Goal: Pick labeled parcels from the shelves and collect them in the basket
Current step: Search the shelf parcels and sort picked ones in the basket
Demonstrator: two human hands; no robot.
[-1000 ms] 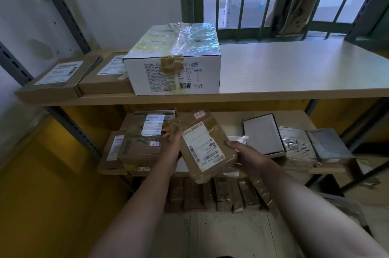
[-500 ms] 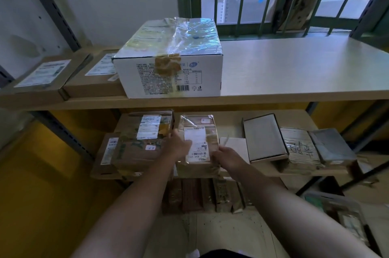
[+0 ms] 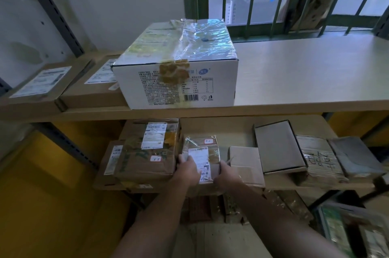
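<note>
Small labeled parcel (image 3: 201, 146) gripped on middle shelf (image 3: 235, 131).
The left hand (image 3: 188, 170) and right hand (image 3: 227, 173) clasp its near corners; stiff carton, probably light; glossy tape looks slippery, so hold the edges.

Nothing fully legible. Front of white carton (image 3: 179, 87) carries a dense printed block, a table grid, a barcode (image 3: 191, 97) and a round blue logo (image 3: 203, 71) - all too small to read. The small taped parcel (image 3: 200, 152) has a white shipping label with barcodes, blurred, and a red-edged sticker. The brown parcel (image 3: 147, 152) beside it has the same. The striped parcel (image 3: 320, 158) at right bears dark handwritten characters - undecipherable.
</note>
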